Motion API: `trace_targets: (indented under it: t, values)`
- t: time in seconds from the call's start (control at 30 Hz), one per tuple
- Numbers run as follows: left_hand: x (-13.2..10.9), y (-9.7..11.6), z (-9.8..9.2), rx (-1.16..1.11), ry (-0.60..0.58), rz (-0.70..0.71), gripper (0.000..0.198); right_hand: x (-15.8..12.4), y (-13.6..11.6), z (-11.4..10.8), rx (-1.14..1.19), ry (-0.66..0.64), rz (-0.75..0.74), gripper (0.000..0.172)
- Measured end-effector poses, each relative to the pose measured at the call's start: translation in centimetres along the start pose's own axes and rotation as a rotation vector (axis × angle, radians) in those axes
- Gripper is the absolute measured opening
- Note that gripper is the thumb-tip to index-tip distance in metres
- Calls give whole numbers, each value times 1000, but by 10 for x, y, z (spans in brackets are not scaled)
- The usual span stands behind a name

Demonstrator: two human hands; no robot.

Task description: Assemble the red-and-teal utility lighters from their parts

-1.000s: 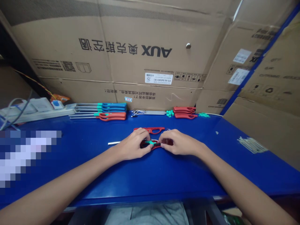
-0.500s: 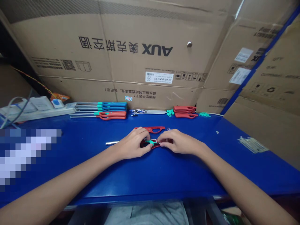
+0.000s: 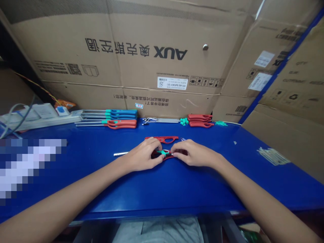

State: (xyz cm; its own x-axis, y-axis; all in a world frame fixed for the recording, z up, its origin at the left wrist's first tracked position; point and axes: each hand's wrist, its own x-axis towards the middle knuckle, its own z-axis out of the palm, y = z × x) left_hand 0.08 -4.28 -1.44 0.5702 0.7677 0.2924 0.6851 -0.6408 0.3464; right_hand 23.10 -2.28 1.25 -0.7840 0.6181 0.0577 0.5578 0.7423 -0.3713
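Observation:
Between my two hands lies an opened long-neck lighter, its red handle shell [image 3: 168,158] low on the blue table and its metal tube [image 3: 120,154] pointing left. A green trigger [image 3: 162,153] and a black part [image 3: 168,155] sit inside the shell. My left hand [image 3: 145,153] is closed over the shell's left side, thumb and fingers on it around the trigger. My right hand [image 3: 191,152] pinches at the right end of the black part; its fingertips partly hide what they grip. Just behind lies a loose red handle half [image 3: 165,139].
Blue-handled lighters [image 3: 123,114] and red-handled lighters [image 3: 123,124] are stacked at the back left by a power strip [image 3: 43,123]. Metal tubes [image 3: 167,120], green pieces [image 3: 184,121] and red shells [image 3: 199,120] line the cardboard wall [image 3: 141,71]. Thin pale sticks [image 3: 273,156] lie right.
My right fingertips have shifted very slightly to the right along the black part. The left hand stays in place on the shell.

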Motion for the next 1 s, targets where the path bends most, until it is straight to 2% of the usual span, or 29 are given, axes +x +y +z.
trace_targets:
  t: [0.77, 1.0]
  values:
    - [-1, -4, 1, 17, 19, 19, 21, 3, 2, 5, -13, 48, -6, 19]
    - [-1, -4, 0, 27, -7, 17, 22, 3, 2, 6, -15, 49, 2, 18]
